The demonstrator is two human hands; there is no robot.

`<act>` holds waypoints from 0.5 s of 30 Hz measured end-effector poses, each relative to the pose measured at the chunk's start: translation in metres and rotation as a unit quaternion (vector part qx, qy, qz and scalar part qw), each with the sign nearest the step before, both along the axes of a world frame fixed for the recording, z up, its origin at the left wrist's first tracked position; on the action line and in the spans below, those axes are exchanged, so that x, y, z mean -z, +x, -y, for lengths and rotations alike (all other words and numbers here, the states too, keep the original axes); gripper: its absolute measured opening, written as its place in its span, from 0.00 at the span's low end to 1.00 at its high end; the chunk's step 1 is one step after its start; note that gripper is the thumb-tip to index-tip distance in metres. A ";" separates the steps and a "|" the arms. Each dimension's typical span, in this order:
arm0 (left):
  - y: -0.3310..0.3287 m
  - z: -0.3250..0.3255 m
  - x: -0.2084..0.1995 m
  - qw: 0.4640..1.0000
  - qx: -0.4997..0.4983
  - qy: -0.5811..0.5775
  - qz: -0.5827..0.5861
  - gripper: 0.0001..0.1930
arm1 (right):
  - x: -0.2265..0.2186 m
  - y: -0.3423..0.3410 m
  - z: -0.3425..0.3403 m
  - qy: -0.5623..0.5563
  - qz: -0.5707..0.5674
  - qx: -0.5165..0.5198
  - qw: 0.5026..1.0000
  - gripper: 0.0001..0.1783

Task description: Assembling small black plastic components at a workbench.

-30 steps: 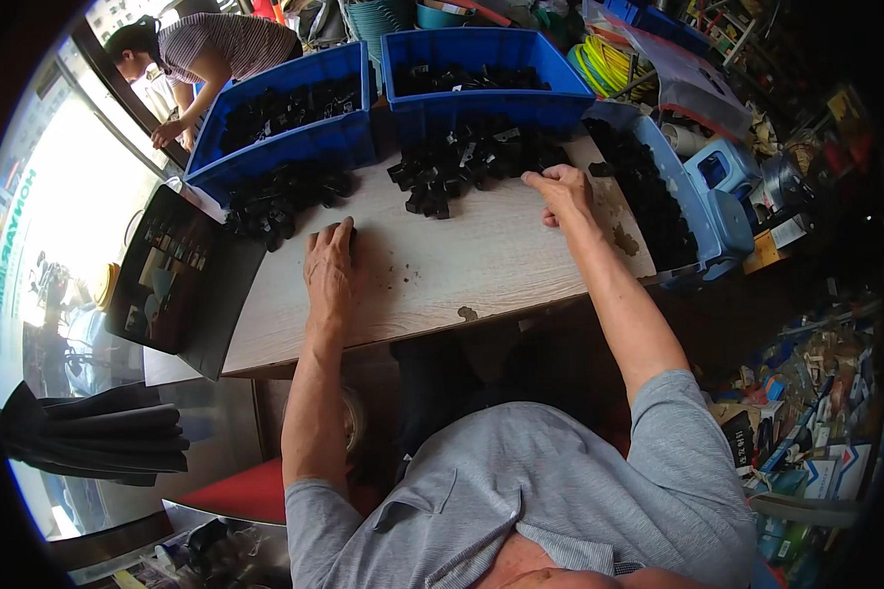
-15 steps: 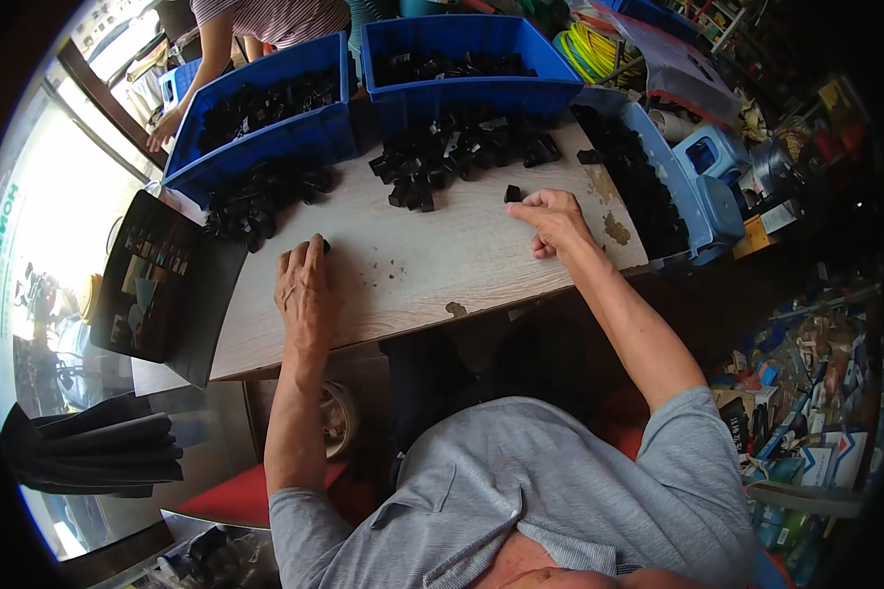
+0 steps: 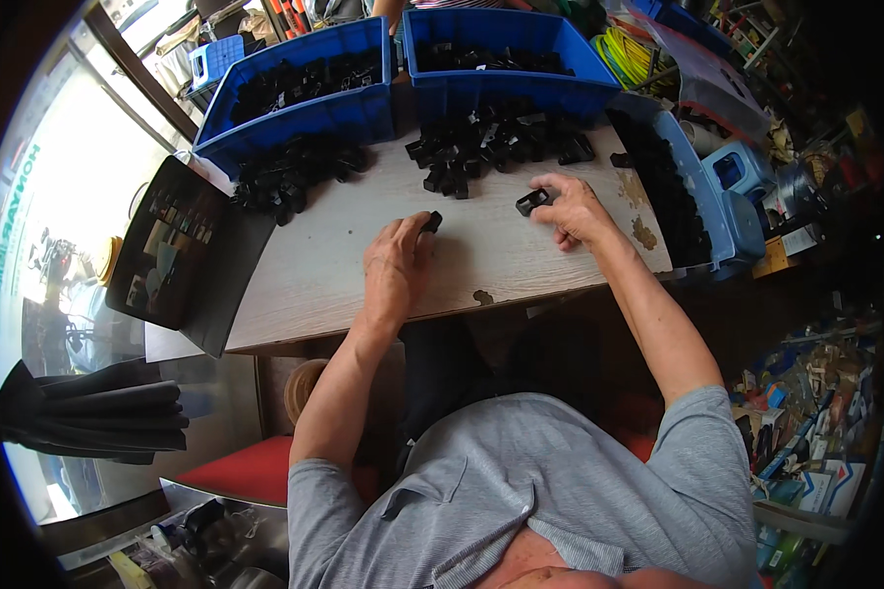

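Note:
My left hand (image 3: 395, 263) is over the middle of the table (image 3: 314, 265), its fingers closed on a small black plastic part (image 3: 432, 222) that pokes out past the fingertips. To the right of it, my right hand (image 3: 578, 212) pinches a black plastic housing (image 3: 531, 202) between thumb and index finger, with a hollow opening in the housing showing. The two hands are apart. Just beyond them lies a pile of loose black parts (image 3: 496, 142), and a second pile of black parts (image 3: 300, 172) is at the far left.
Two blue bins (image 3: 304, 118) holding black parts stand along the far edge. A light blue bin (image 3: 692, 162) with more parts is at the right. At the left a tablet (image 3: 167, 245) in a dark case leans upright. Behind the bins, part of another person's arm (image 3: 390, 10) shows.
My left hand has moved right across the table, carrying its black part closer to my right hand. The housing in my right hand has turned to show its opening. The view has shifted slightly.

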State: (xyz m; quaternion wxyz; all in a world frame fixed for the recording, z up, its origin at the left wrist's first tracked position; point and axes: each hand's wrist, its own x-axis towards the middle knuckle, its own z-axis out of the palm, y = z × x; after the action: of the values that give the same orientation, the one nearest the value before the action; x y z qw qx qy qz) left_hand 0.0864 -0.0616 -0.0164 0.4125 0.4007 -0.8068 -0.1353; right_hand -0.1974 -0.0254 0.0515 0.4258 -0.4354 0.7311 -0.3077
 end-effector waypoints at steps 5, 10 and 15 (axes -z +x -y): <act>-0.033 -0.003 0.000 0.995 0.045 0.038 -0.081 0.16 | 0.006 0.004 0.002 0.009 -0.030 -0.013 0.999 0.24; -0.060 0.003 -0.013 0.995 0.074 0.014 -0.071 0.15 | 0.002 0.026 -0.003 0.003 -0.030 -0.050 0.998 0.20; -0.078 0.013 -0.010 0.987 0.159 -0.022 0.032 0.15 | 0.009 0.030 -0.002 -0.001 -0.038 -0.058 0.998 0.20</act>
State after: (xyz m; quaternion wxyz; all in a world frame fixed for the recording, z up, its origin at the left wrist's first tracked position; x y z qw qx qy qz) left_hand 0.0086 -0.0742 -0.0059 0.3682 0.2623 -0.8760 -0.1683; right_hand -0.1677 -0.0237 0.0424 0.4147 -0.4886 0.7200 -0.2662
